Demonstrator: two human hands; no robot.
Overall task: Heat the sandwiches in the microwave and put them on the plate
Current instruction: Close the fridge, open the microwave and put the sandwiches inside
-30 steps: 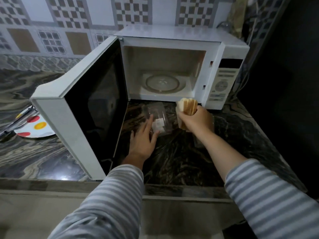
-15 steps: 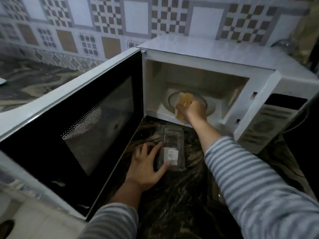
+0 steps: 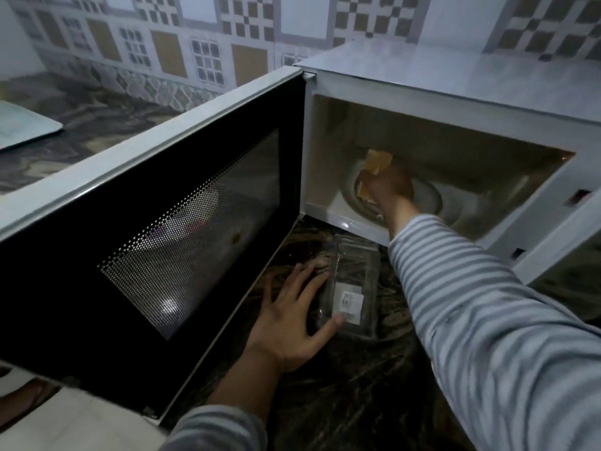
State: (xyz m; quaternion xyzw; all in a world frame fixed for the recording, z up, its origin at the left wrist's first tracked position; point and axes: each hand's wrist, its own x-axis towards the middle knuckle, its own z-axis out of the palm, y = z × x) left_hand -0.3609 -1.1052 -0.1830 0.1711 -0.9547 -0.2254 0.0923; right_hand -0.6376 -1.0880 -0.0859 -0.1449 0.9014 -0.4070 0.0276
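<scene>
The white microwave (image 3: 455, 79) stands with its door (image 3: 156, 242) swung wide to the left. My right hand (image 3: 388, 187) reaches inside the cavity and grips the sandwiches (image 3: 377, 162), pale toasted slices held on edge over the glass turntable (image 3: 429, 198). My left hand (image 3: 289, 320) lies flat on the dark marble counter, fingers spread, its thumb and fingertips touching an empty clear plastic sandwich box (image 3: 353, 294) with a white label. The plate is out of view.
The open door fills the left half of the view and blocks the counter behind it. A pale flat board (image 3: 22, 128) lies at the far left on the marble counter (image 3: 357, 402). A patterned tiled wall rises behind.
My right hand has carried the sandwiches from the front of the microwave deeper into the cavity, over the turntable. My left hand stays on the plastic box. The view has moved closer.
</scene>
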